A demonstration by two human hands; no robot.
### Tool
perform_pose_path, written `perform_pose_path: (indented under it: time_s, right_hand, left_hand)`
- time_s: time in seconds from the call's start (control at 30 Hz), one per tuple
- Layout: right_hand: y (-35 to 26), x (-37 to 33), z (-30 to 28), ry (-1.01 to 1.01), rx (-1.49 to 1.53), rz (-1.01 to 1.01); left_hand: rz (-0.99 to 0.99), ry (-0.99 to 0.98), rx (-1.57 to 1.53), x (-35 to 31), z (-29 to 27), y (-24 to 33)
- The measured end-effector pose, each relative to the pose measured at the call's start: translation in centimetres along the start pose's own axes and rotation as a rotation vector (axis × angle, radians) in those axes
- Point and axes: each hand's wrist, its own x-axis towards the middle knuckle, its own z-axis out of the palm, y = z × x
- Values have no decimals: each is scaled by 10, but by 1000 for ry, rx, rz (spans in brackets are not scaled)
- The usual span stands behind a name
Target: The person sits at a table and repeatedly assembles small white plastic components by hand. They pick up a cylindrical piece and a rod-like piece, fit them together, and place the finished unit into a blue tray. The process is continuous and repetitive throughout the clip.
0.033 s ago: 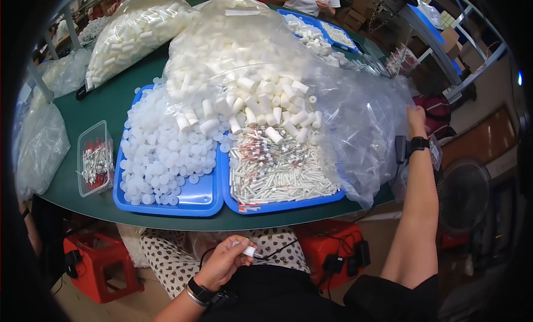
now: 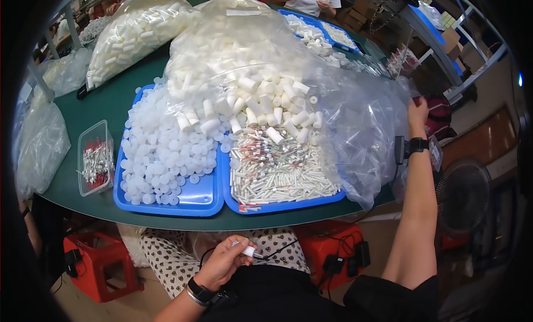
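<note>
Low over my lap, my left hand point(image 2: 225, 262) is closed round a short white cylinder point(image 2: 248, 250); a thin black cord leads off from its end. My right arm reaches out to the far right. There my right hand point(image 2: 417, 112) is closed at the edge of a large clear plastic bag point(image 2: 363, 130); whether its fingers pinch the film is hidden. White foam-like cylinders point(image 2: 275, 102) spill from that bag over a blue tray point(image 2: 288, 207) of thin white sticks point(image 2: 283, 175). Left of it, another blue tray point(image 2: 197, 202) holds translucent white discs point(image 2: 161, 150).
A clear plastic box point(image 2: 94, 158) with red-and-white pieces stands on the green table point(image 2: 69, 197) at left. Behind it lies a full bag of cylinders point(image 2: 136, 38). Red stools point(image 2: 102, 266) are below. Across the table, another person's hands point(image 2: 319, 0) are at work. A fan point(image 2: 463, 194) stands right.
My right hand has shifted slightly upward and away at the bag's edge. My left hand and the white cylinder have stayed in place.
</note>
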Motion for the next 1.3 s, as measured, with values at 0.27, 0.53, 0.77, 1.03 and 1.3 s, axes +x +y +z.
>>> perform_pose_path:
  time_s: [0.27,0.53,0.77,1.03,1.3]
  right_hand:
    - [-250,-209,-144,-1087,505,-813]
    - [-199,-162,-90,-798,-264,-928]
    - [-139,-84,24,-672,-430,-832]
    - [-148,-44,87,-782,175,-348]
    - [-162,-64,64,-765,255,-384]
  left_hand:
    - [34,-7,-37,-5,-2,0]
    - [53,24,-67,-15,-12,-3]
    - [44,-2,-71,-7,-12,-3]
    - [35,54,-79,-8,-18,-1]
    - [15,110,-119,-3,-19,-4]
